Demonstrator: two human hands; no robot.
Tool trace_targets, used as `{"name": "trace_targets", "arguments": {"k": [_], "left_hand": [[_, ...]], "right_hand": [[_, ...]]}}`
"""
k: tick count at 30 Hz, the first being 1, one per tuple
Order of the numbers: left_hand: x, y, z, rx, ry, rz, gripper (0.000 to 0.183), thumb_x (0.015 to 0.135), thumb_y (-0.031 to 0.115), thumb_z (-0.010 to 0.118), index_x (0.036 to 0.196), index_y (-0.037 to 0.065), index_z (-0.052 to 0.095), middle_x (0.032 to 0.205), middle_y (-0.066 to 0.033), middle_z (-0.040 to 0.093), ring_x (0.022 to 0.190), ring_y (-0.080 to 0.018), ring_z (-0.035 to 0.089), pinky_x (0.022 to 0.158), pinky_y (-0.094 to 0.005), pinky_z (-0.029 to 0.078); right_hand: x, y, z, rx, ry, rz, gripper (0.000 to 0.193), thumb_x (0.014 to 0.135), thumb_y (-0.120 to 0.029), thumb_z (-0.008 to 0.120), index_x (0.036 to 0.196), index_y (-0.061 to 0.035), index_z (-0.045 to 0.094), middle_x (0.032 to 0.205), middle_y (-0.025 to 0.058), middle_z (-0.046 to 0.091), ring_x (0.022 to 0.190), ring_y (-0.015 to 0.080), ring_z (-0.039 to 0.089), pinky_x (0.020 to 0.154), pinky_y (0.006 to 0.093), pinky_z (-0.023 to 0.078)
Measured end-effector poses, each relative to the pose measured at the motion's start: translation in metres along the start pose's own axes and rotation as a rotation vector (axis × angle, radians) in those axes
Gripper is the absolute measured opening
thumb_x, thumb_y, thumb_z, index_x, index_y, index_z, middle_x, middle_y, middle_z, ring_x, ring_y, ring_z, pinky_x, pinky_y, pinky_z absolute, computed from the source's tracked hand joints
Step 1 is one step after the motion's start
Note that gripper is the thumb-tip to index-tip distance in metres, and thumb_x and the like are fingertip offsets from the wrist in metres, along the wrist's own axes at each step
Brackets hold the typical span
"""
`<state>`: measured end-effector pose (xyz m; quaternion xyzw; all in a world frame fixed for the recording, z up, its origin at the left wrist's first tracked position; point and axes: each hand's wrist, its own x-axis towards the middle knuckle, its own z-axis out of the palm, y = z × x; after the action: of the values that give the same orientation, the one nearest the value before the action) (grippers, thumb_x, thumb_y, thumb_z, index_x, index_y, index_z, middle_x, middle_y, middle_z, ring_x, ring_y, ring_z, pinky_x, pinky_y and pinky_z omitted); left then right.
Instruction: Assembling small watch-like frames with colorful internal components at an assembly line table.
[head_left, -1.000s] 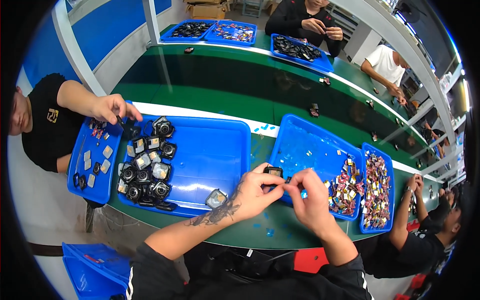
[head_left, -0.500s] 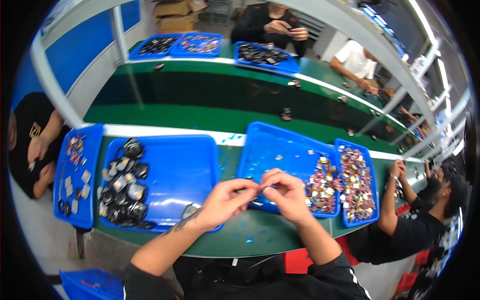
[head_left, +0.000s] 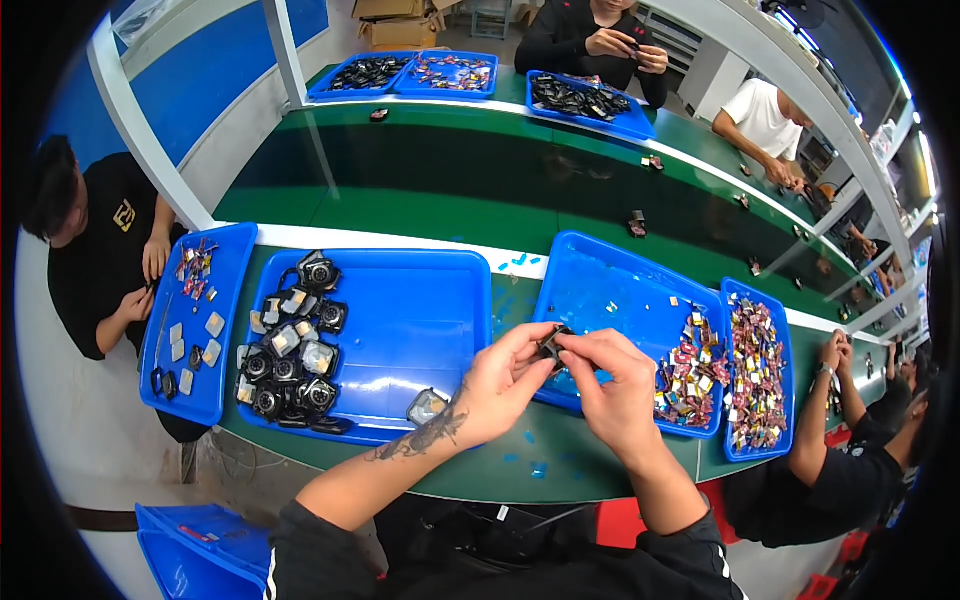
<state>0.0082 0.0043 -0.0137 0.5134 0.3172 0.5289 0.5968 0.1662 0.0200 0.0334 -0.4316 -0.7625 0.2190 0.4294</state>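
My left hand (head_left: 508, 385) is closed, its thumb and fingers gripping a small black watch-case-like part (head_left: 553, 346). From the other side, the thumb and fingertips of my right hand (head_left: 614, 385) pinch against the same part. Fingers cover much of it, so its details are hidden. Both hands are above the gap between two blue trays. In the left tray (head_left: 420, 290), several black watch-like cases (head_left: 290, 345) are heaped, some with clear covers. A single case with a clear cover (head_left: 428, 406) lies near my left wrist. Small pink and gold components (head_left: 692, 375) fill the right side of the right tray (head_left: 600, 262).
A narrow blue tray (head_left: 765, 300) of similar components stands far right; another (head_left: 225, 290) with loose pieces stands left. Beyond runs a dark conveyor belt (head_left: 420, 160) carrying scattered parts. Co-workers sit around. Blue film scraps (head_left: 538, 469) lie on the green table (head_left: 460, 478).
The whole view has shifted, so the trays appear farther right. My hands have turned slightly apart, and the black part between the fingertips now shows more. The person on the left has lowered one hand.
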Motion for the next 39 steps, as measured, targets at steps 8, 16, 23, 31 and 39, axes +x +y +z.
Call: {"name": "trace_targets", "arguments": {"k": [8, 16, 23, 31, 39], "left_hand": [[-0.002, 0.004, -0.001, -0.173, -0.031, -0.075, 0.044, 0.096, -0.002, 0.05, 0.138, -0.004, 0.042, 0.125, -0.0107, 0.057, 0.112, -0.0135, 0.057, 0.094, -0.027, 0.047], [-0.002, 0.007, -0.002, -0.158, -0.087, -0.039, 0.045, 0.096, -0.003, 0.048, 0.14, -0.004, 0.039, 0.128, -0.0117, 0.055, 0.115, -0.0144, 0.054, 0.099, -0.0285, 0.045], [-0.003, 0.008, -0.001, -0.106, -0.099, -0.043, 0.043, 0.097, -0.001, 0.047, 0.14, -0.002, 0.042, 0.128, -0.0104, 0.056, 0.114, -0.0141, 0.054, 0.099, -0.029, 0.045], [-0.005, 0.022, 0.001, -0.173, -0.072, -0.01, 0.05, 0.098, -0.002, 0.042, 0.146, 0.001, 0.031, 0.131, -0.0168, 0.054, 0.116, -0.0172, 0.055, 0.102, -0.0302, 0.041], [-0.003, 0.031, 0.006, -0.27, 0.024, 0.171, 0.037, 0.098, 0.003, 0.044, 0.131, 0.007, 0.029, 0.134, -0.0298, 0.049, 0.123, -0.0276, 0.053, 0.103, -0.0396, 0.041]], "right_hand": [[-0.002, -0.009, -0.002, -0.073, 0.007, -0.058, 0.008, 0.076, 0.004, 0.07, 0.083, -0.0003, 0.066, 0.077, 0.0111, 0.066, 0.067, 0.026, 0.064, 0.06, 0.0339, 0.05], [-0.001, -0.011, -0.007, -0.102, -0.042, -0.049, 0.01, 0.075, 0.003, 0.07, 0.083, -0.0017, 0.067, 0.076, 0.0103, 0.066, 0.069, 0.0276, 0.064, 0.062, 0.0358, 0.048], [0.004, -0.011, -0.013, -0.304, -0.055, -0.223, 0.014, 0.07, -0.003, 0.075, 0.077, -0.0072, 0.064, 0.069, 0.004, 0.058, 0.065, 0.0243, 0.055, 0.062, 0.0358, 0.038], [-0.008, 0.001, -0.005, 0.344, 0.062, 0.189, 0.032, 0.07, -0.003, 0.077, 0.094, -0.0056, 0.055, 0.09, 0.0033, 0.055, 0.081, 0.0163, 0.055, 0.076, 0.033, 0.046], [-0.018, -0.014, 0.017, 0.787, -0.179, 0.526, 0.039, 0.079, -0.003, 0.075, 0.114, -0.0025, 0.059, 0.106, 0.0041, 0.062, 0.096, 0.016, 0.062, 0.077, 0.0302, 0.055]]}}
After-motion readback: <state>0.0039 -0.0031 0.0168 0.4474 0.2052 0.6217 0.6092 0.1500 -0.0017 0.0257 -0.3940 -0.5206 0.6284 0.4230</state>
